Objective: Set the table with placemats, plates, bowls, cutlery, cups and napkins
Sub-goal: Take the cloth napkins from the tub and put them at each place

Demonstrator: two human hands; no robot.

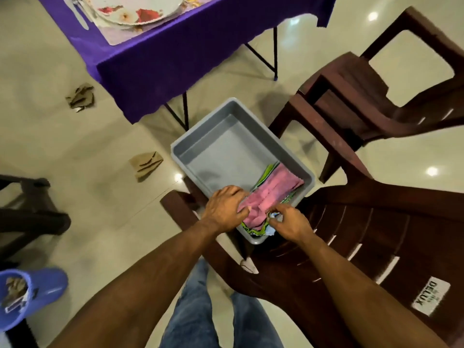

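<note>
Tray (pixel 200 156) on chair (pixel 351 259), worktop (pixel 175 59) behind.
Napkins (pixel 273 189) in tray's near right corner; plate (pixel 140 11) on placemat (pixel 118 33) on worktop.

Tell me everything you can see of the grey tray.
The tray is a grey rectangular bin, plastic by its look, with raised walls and rounded corners. It rests on a brown chair, set at an angle, one corner over the seat's edge. Most of its floor is bare; folded napkins, pink on top, are stacked at its near end. The left hand and the right hand grip the napkins over its near wall.
</note>
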